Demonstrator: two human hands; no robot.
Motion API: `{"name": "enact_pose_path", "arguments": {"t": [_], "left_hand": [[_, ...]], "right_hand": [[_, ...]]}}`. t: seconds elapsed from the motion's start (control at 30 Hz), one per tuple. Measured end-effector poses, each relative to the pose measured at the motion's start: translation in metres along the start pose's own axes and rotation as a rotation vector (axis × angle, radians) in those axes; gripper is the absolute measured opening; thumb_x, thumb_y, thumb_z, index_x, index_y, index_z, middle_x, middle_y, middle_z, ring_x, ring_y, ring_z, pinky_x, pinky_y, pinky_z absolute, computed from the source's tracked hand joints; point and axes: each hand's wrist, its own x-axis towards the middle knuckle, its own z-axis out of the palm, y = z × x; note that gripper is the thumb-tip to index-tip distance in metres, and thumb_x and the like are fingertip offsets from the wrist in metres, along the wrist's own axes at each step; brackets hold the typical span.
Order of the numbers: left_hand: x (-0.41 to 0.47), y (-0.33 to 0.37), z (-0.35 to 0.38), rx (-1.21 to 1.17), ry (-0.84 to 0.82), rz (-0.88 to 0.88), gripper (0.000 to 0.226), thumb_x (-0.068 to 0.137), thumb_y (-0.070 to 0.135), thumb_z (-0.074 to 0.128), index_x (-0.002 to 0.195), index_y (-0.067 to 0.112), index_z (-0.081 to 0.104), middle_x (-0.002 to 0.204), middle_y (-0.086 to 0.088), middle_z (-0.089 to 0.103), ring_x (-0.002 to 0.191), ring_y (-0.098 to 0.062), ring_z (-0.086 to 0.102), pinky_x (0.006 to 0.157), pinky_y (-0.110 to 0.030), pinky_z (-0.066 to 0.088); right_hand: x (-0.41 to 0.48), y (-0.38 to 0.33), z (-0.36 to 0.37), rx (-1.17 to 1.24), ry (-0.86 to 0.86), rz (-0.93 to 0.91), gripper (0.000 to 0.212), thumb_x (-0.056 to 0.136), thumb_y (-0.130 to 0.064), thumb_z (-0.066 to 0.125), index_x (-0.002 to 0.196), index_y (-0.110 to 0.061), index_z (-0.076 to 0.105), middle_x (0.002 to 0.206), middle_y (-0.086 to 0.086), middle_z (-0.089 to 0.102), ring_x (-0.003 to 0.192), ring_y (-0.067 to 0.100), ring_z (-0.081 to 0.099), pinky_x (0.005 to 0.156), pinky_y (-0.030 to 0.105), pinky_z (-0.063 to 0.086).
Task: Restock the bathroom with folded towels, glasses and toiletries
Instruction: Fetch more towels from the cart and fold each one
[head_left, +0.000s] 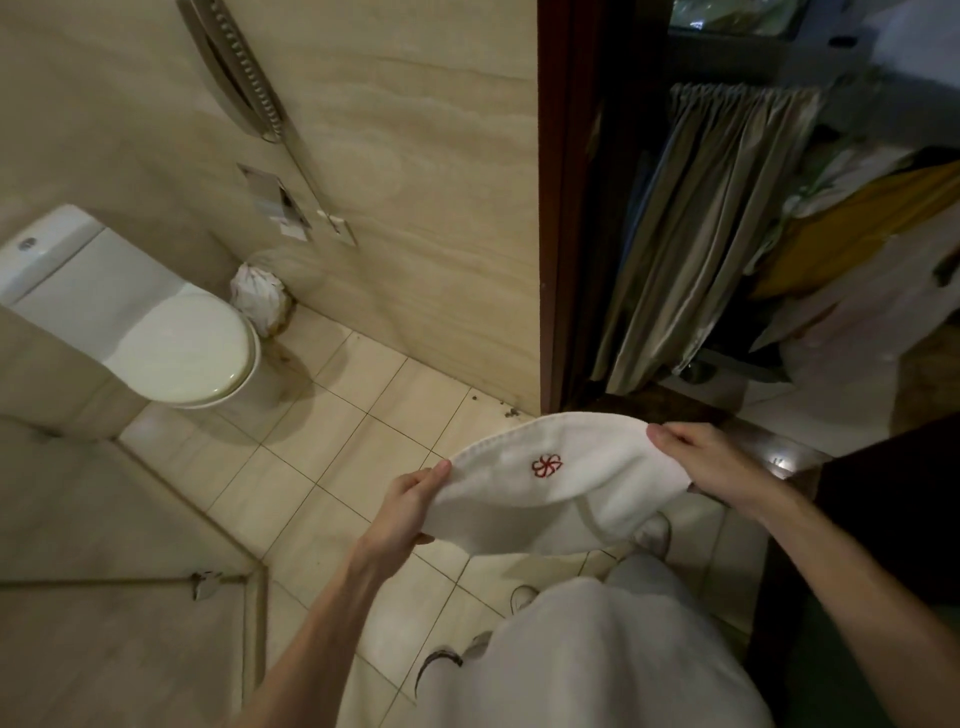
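While the left hand (410, 506) and right hand (698, 460) pinch the white towel (550, 488) at nine and three o'clock above the floor tiles (332, 447), a slack grip could drop it there.

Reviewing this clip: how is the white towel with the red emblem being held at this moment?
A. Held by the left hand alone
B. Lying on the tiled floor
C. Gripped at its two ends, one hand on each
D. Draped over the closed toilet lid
C: the left hand grips one end of the white towel and the right hand grips the other, holding it in the air above the tiled floor, apart from the toilet.
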Motion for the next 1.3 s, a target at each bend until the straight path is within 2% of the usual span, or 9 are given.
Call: {"name": "enact_pose_path", "arguments": {"t": [0.1,0.2,0.3,0.4,0.53,0.73,0.97,1.1,1.3], "left_hand": [[-0.009,0.005,0.025,-0.148,0.009,0.043,0.055,0.089,0.051,0.063,0.096,-0.003,0.064,0.073,-0.011,0.053,0.059,-0.02,0.052,0.053,-0.028,0.039],[-0.02,0.011,0.049,-0.254,0.019,0.094,0.065,0.084,0.051,0.065,0.102,-0.011,0.059,0.08,-0.015,0.063,0.07,-0.027,0.059,0.059,-0.035,0.045],[-0.03,0.016,0.071,-0.221,0.006,0.194,0.046,0.093,0.038,0.066,0.098,-0.008,0.065,0.074,-0.013,0.067,0.06,-0.023,0.061,0.049,-0.029,0.045],[-0.037,0.019,0.085,-0.193,0.001,0.245,0.026,0.097,0.023,0.064,0.096,-0.002,0.068,0.07,-0.008,0.069,0.058,-0.019,0.061,0.048,-0.027,0.045],[-0.036,0.021,0.091,-0.18,0.022,0.284,0.021,0.096,0.021,0.065,0.092,0.001,0.07,0.071,-0.006,0.067,0.062,-0.018,0.06,0.051,-0.026,0.046],[-0.036,0.024,0.094,-0.184,0.04,0.305,0.025,0.096,0.02,0.065,0.091,-0.004,0.067,0.065,-0.002,0.068,0.055,-0.014,0.062,0.05,-0.024,0.046],[-0.035,0.022,0.091,-0.2,0.089,0.338,0.022,0.095,0.024,0.067,0.085,0.007,0.075,0.071,-0.005,0.07,0.063,-0.012,0.059,0.057,-0.023,0.046],[-0.04,0.017,0.089,-0.188,0.107,0.385,0.015,0.089,0.028,0.073,0.095,0.015,0.079,0.089,-0.001,0.077,0.08,-0.012,0.068,0.07,-0.024,0.052],[-0.04,0.005,0.089,-0.013,0.184,0.516,0.039,0.078,0.028,0.085,0.115,0.023,0.074,0.105,0.006,0.073,0.099,-0.015,0.067,0.079,-0.02,0.05]], "right_hand": [[-0.013,-0.016,0.021,0.196,-0.069,0.065,0.038,0.103,-0.036,0.048,0.095,-0.002,0.065,0.066,-0.001,0.061,0.067,0.013,0.056,0.059,0.026,0.038],[-0.021,-0.027,0.045,0.311,-0.09,0.077,0.04,0.101,-0.039,0.051,0.103,-0.003,0.067,0.08,0.008,0.065,0.076,0.021,0.06,0.063,0.033,0.041],[-0.027,-0.035,0.067,0.371,-0.119,0.063,0.039,0.098,-0.041,0.054,0.105,-0.005,0.068,0.087,0.016,0.066,0.079,0.024,0.062,0.058,0.031,0.044],[-0.03,-0.04,0.082,0.361,-0.154,0.038,0.038,0.099,-0.042,0.054,0.105,-0.007,0.069,0.099,0.02,0.07,0.086,0.036,0.066,0.065,0.036,0.05],[-0.032,-0.044,0.092,0.368,-0.177,0.001,0.035,0.099,-0.038,0.055,0.095,-0.006,0.07,0.08,0.01,0.069,0.071,0.022,0.061,0.053,0.027,0.044],[-0.032,-0.051,0.098,0.363,-0.151,-0.027,0.032,0.101,-0.031,0.053,0.098,-0.005,0.071,0.078,0.009,0.069,0.067,0.014,0.064,0.054,0.025,0.045],[-0.032,-0.055,0.103,0.406,-0.116,0.007,0.029,0.101,-0.029,0.054,0.1,-0.007,0.073,0.085,0.012,0.075,0.074,0.019,0.068,0.061,0.028,0.049],[-0.034,-0.058,0.107,0.539,-0.064,0.065,0.024,0.101,-0.026,0.053,0.101,-0.012,0.073,0.091,0.011,0.077,0.08,0.02,0.071,0.07,0.031,0.051],[-0.038,-0.067,0.112,0.76,-0.09,0.169,0.021,0.101,-0.019,0.053,0.097,-0.011,0.072,0.096,0.015,0.076,0.087,0.022,0.075,0.084,0.035,0.053]]}}
